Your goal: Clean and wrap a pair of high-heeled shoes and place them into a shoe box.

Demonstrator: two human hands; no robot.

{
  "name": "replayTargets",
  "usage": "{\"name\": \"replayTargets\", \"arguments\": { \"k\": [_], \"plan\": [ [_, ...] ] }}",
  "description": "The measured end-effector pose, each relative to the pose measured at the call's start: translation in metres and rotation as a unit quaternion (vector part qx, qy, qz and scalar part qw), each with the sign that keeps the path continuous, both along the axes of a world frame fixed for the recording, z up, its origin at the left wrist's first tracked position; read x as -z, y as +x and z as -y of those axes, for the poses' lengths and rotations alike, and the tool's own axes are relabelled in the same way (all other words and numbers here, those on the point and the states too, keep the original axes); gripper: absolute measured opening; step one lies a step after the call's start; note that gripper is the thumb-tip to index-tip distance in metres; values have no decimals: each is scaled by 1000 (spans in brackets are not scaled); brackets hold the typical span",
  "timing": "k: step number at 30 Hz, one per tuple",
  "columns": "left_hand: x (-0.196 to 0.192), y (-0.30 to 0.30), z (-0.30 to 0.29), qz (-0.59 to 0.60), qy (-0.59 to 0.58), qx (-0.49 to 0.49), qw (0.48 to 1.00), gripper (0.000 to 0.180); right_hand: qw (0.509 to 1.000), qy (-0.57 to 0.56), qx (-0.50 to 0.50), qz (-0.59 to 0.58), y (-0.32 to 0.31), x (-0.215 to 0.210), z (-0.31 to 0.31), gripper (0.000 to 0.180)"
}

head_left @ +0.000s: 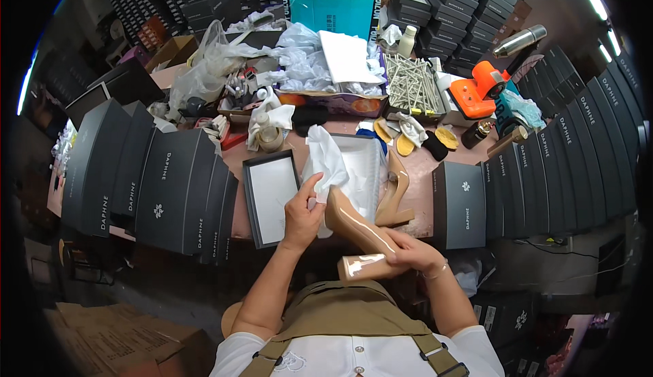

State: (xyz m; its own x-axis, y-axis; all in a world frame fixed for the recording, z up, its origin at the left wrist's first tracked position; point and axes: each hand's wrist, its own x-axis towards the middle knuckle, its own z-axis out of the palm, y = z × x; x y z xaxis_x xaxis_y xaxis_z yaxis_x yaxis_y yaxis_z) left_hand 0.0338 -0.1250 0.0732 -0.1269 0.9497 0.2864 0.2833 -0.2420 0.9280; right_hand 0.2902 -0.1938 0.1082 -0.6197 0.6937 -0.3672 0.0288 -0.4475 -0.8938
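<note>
beige heel gripped near its block heel by right hand, over table edge. left hand fingers pinching white tissue at its toe. stuffing underway; second heel waiting beside open box.

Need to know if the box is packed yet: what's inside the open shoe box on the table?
White tissue paper fills the open box; the second heel stands against its right edge, outside. Whatever lies under the paper is hidden.
</note>
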Motion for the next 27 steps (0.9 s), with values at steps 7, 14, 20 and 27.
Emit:
{"name": "replayTargets", "arguments": {
  "k": [7,14,20,27],
  "plan": [
    [23,-63,-2,-107,-19,-46,993,14,986,120,5,119,-19,-4,33,73],
    [25,-15,-12,-31,-25,-95,995,33,996,24,-85,-28,-1,-21,24,77],
    [3,12,-32,-71,92,-153,981,31,987,67,-142,-36,15,-4,-18,80],
    [7,32,-36,-78,32,-151,985,29,995,58,80,-15,16,46,-61,64]
  ]
}}
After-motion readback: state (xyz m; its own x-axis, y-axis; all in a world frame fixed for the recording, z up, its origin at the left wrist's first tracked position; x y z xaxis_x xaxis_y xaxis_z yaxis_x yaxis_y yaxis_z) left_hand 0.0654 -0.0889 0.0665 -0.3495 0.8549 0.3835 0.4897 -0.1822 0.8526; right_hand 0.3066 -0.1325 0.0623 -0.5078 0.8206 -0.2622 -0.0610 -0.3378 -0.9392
